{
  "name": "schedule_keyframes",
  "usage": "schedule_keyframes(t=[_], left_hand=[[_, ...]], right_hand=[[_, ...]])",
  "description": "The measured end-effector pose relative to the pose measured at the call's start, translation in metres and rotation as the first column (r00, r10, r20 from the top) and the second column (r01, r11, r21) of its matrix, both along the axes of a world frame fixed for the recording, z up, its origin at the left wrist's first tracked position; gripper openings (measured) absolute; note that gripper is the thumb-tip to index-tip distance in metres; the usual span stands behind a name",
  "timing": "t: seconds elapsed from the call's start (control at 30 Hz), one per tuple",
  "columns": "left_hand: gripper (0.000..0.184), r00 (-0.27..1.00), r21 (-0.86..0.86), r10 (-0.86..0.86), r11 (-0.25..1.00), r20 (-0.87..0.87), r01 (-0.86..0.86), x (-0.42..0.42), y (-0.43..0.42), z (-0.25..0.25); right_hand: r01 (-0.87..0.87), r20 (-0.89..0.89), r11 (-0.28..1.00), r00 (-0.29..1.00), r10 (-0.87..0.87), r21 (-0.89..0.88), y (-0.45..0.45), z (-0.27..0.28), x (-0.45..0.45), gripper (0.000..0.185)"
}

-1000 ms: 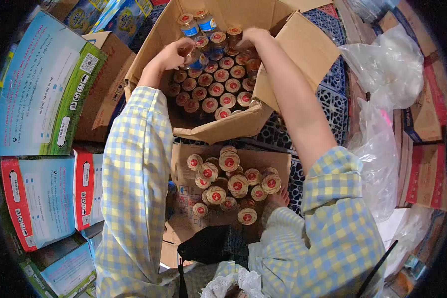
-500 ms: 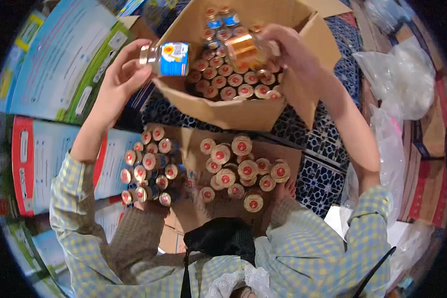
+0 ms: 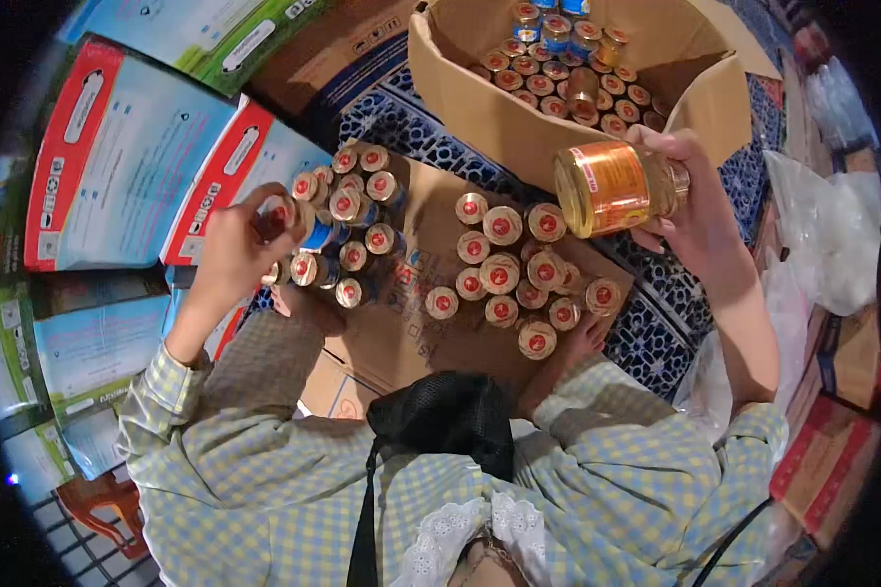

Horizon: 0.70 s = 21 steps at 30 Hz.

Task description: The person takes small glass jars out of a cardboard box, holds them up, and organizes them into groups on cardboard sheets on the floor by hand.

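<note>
My left hand (image 3: 233,252), at the left cluster, is closed around the lid end of a small blue-label jar (image 3: 317,231), which is tipped on its side. Around it stand several blue-label jars (image 3: 382,188) with cream lids bearing red marks. My right hand (image 3: 693,191) grips the lid end of a glass jar with an orange label (image 3: 612,186), its base pointing left. That jar hangs above the right cluster of similar lidded jars (image 3: 500,273). Both clusters stand on a flattened cardboard sheet (image 3: 411,338).
An open cardboard box (image 3: 499,132) at the back holds several more jars (image 3: 582,90), some with blue labels. Printed cartons (image 3: 98,161) line the left side. Clear plastic bags (image 3: 822,245) lie at the right. Patterned tiles (image 3: 646,352) show beside the cardboard sheet.
My left hand has carried the blue-label jar from beside the box down to the left cluster. My right hand has drawn the orange-label jar out from over the box. The view has shifted.
</note>
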<state>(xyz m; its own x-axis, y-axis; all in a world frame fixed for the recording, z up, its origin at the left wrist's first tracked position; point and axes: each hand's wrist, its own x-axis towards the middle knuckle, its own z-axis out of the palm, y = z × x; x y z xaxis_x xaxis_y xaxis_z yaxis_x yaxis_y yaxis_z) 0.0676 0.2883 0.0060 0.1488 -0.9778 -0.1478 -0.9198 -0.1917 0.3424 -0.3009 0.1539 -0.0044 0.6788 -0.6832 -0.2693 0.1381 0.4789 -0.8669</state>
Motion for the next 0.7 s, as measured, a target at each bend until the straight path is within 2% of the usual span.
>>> schedule_keyframes(t=[0.07,0.13,0.17,0.23,0.27,0.3,0.33,0.4,0.43,0.53,0.6,0.7], left_hand=[[0.039,0.998,0.049,-0.012,0.999,-0.068,0.015,0.002,0.010,-0.014],[0.041,0.981,0.134,-0.047,0.988,-0.190,0.074,0.005,0.017,-0.029],[0.041,0.980,0.135,-0.046,0.988,-0.195,0.073,0.008,0.019,-0.041],[0.039,0.982,0.113,-0.182,0.976,-0.050,0.186,0.015,0.022,-0.073],[0.038,0.970,0.106,-0.242,0.965,0.022,0.239,0.014,0.023,-0.081],[0.038,0.973,0.103,-0.231,0.968,0.011,0.229,0.013,0.024,-0.087],[0.040,0.960,0.066,-0.261,0.965,0.101,0.255,0.012,0.025,-0.093],[0.044,0.910,0.000,-0.302,0.949,0.283,0.314,0.008,0.024,-0.101],[0.044,0.916,-0.006,-0.293,0.952,0.274,0.306,0.007,0.023,-0.104],[0.051,0.879,0.172,-0.341,0.939,0.332,0.299,0.010,0.020,-0.113],[0.050,0.879,0.161,-0.348,0.937,0.326,0.311,0.015,0.022,-0.119],[0.049,0.868,0.139,-0.385,0.923,0.314,0.360,0.009,0.022,-0.123]], right_hand=[[0.110,-0.064,0.993,0.992,-0.108,0.042,0.007,0.002,0.001,0.026],[0.114,-0.094,0.992,0.989,-0.110,0.043,0.012,0.003,0.002,0.025],[0.119,-0.120,0.992,0.986,-0.114,0.039,0.014,0.003,0.001,0.025],[0.115,-0.158,0.993,0.981,-0.108,0.034,0.015,0.003,0.002,0.026],[0.123,-0.179,0.990,0.975,-0.132,-0.063,0.015,-0.001,0.003,0.025],[0.125,-0.197,0.979,0.968,-0.155,-0.159,0.014,-0.004,0.004,0.025],[0.123,-0.211,0.959,0.961,-0.179,-0.255,0.014,-0.006,0.005,0.025],[0.081,-0.269,0.952,0.949,-0.163,-0.294,0.013,-0.004,0.007,0.024],[0.049,-0.315,0.943,0.936,-0.159,-0.328,0.014,-0.002,0.009,0.025],[-0.025,-0.374,0.902,0.915,-0.153,-0.431,0.019,-0.002,0.013,0.026],[-0.083,-0.384,0.832,0.909,-0.162,-0.548,0.024,-0.008,0.017,0.029],[-0.191,-0.423,0.765,0.899,-0.116,-0.615,0.030,-0.017,0.016,0.033]])
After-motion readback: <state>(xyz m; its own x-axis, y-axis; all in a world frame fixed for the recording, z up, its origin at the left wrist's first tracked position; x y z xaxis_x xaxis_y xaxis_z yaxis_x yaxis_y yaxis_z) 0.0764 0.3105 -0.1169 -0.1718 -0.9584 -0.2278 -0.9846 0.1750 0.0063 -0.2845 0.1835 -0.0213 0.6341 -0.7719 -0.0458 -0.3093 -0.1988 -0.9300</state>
